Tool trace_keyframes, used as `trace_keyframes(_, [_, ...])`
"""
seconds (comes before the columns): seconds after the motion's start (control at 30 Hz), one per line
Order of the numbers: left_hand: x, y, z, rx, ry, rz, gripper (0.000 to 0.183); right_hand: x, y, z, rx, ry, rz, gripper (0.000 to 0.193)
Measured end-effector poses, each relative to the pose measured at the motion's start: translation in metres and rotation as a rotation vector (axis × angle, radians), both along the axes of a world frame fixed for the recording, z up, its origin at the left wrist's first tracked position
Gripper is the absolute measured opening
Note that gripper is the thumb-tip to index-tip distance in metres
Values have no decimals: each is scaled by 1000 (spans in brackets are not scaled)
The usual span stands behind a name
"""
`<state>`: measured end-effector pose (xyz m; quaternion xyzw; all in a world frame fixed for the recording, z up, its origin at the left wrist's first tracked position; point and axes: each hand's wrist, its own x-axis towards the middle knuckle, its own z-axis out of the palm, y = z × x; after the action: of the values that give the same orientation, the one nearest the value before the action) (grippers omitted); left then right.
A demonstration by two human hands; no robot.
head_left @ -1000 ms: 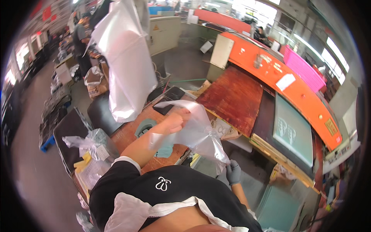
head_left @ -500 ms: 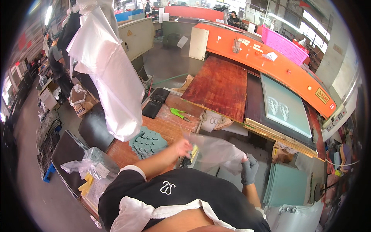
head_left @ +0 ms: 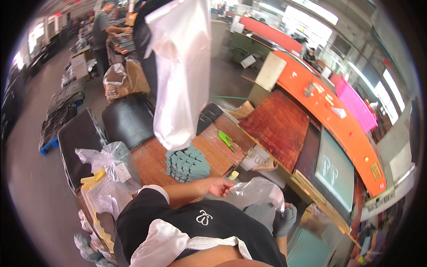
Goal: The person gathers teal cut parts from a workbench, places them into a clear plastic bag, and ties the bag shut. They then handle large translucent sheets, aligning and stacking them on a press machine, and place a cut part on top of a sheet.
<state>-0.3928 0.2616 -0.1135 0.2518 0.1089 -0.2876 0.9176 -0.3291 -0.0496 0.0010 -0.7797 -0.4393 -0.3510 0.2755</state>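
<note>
My left hand (head_left: 220, 186) pinches one edge of a clear plastic bag (head_left: 255, 192) just off the front of the wooden bench. My right hand (head_left: 284, 219), in a grey glove, grips the bag's other edge lower down to the right. The bag hangs crumpled between the two hands. A stack of teal-grey flat pieces (head_left: 187, 163) lies on the bench a little beyond my left hand. A small green tool (head_left: 226, 139) lies further back on the bench.
A large white plastic sheet (head_left: 182, 71) hangs above the bench. A dark red board (head_left: 278, 127) and an orange machine (head_left: 331, 113) stand to the right. Clear bags and yellow papers (head_left: 104, 171) pile at the left. A person (head_left: 101, 26) works far back left.
My hands have come down with the clear bag from above the bench to its front edge, and the bag has bunched up. My head has turned, so the view has shifted.
</note>
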Motion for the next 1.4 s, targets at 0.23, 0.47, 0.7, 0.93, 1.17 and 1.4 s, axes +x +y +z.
trace_keyframes(0.23, [2,10,7,1524,-419,359,42,35,-17,-51,-626,723,-320,41])
trace_keyframes(0.47, [18,-36,40,954,-348,116,21,8,94,-47,-63,1279,433,29])
trace_keyframes(0.7, [18,-35,33,1322,-644,369,37,8,116,-55,116,1409,447,22])
trace_keyframes(0.93, [3,7,58,1971,-320,199,37,57,104,-53,577,1274,262,16])
trace_keyframes(1.17, [-9,37,61,1102,-183,665,21,91,69,-24,1104,1553,476,11])
trace_keyframes(1.4, [-6,68,84,-354,-357,809,17,121,58,-3,998,1819,1081,29])
